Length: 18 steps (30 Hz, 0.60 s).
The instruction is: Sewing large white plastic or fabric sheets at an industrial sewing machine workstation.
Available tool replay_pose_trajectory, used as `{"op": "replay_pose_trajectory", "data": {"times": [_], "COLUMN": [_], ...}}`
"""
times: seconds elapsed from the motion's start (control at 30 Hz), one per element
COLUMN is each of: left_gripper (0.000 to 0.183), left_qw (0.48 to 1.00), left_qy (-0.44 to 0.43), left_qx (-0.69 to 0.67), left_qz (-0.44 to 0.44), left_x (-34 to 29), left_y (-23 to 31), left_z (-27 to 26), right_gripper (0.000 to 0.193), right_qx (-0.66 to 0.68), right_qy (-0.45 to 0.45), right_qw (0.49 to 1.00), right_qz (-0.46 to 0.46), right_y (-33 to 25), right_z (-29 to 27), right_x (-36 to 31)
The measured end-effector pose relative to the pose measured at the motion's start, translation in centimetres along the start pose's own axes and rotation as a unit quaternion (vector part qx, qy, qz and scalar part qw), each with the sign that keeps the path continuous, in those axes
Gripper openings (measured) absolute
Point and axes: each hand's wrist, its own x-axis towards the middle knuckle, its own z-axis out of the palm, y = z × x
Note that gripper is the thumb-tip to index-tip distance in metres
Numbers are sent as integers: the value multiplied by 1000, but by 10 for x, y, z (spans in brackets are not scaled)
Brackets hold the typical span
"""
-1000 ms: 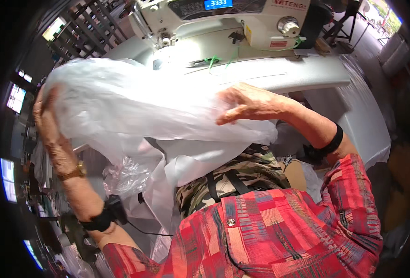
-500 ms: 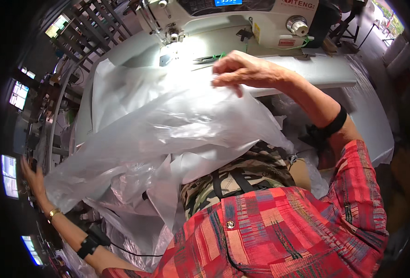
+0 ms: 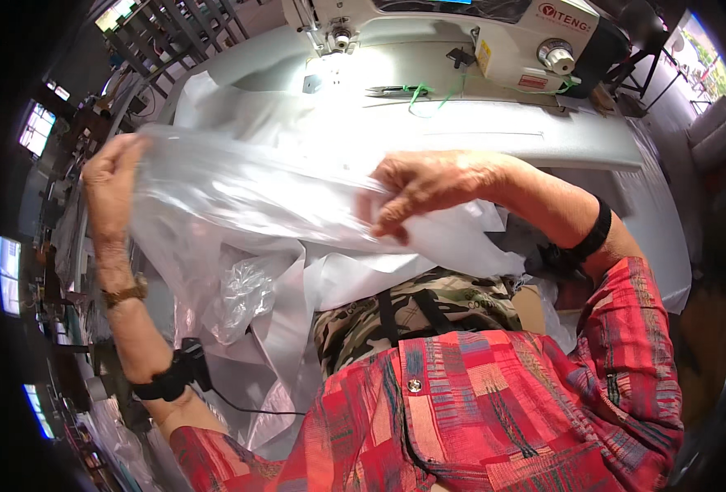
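Observation:
A translucent plastic sheet (image 3: 248,184) stretches between my two hands, blurred in places by motion. At the far left, my left hand (image 3: 113,184) is closed on its edge, with the fingers pinched together. My right hand (image 3: 433,189) is near the middle, its fingers curled around the sheet; some fingertips show faintly through the film. White material (image 3: 363,271) lies under the sheet and hangs down toward my lap. Behind my hands stands a white sewing machine (image 3: 502,53), its needle area (image 3: 338,49) brightly lit.
Dark thread snips (image 3: 392,91) and green thread (image 3: 429,94) lie on the sewing table (image 3: 576,139) by the machine. Crumpled clear plastic (image 3: 244,299) hangs at the table's front left. A cable (image 3: 248,406) runs from my left arm strap. Grey racks (image 3: 154,37) stand far left.
My left hand has risen and moved inward from the far left and now grips the sheet's edge. My right hand has come down from above the sheet onto it.

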Motion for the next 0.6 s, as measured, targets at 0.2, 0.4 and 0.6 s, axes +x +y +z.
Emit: {"op": "replay_pose_trajectory", "data": {"times": [0.2, 0.4, 0.6], "left_gripper": [35, 27, 50], "left_qw": [959, 824, 912], "left_qy": [94, 113, 18], "left_qx": [261, 528, 408], "left_qz": [-53, -175, 35], "left_x": [1, -69, -24], "left_y": [-180, -271, -110], "left_z": [-197, -304, -137], "right_gripper": [20, 25, 32], "right_qx": [-32, -14, -55], "right_qy": [-41, 26, 158], "right_qw": [995, 996, 986], "right_qz": [87, 79, -9], "right_y": [32, 48, 12], "right_z": [-17, -40, -53], "right_x": [-32, -50, -27]}}
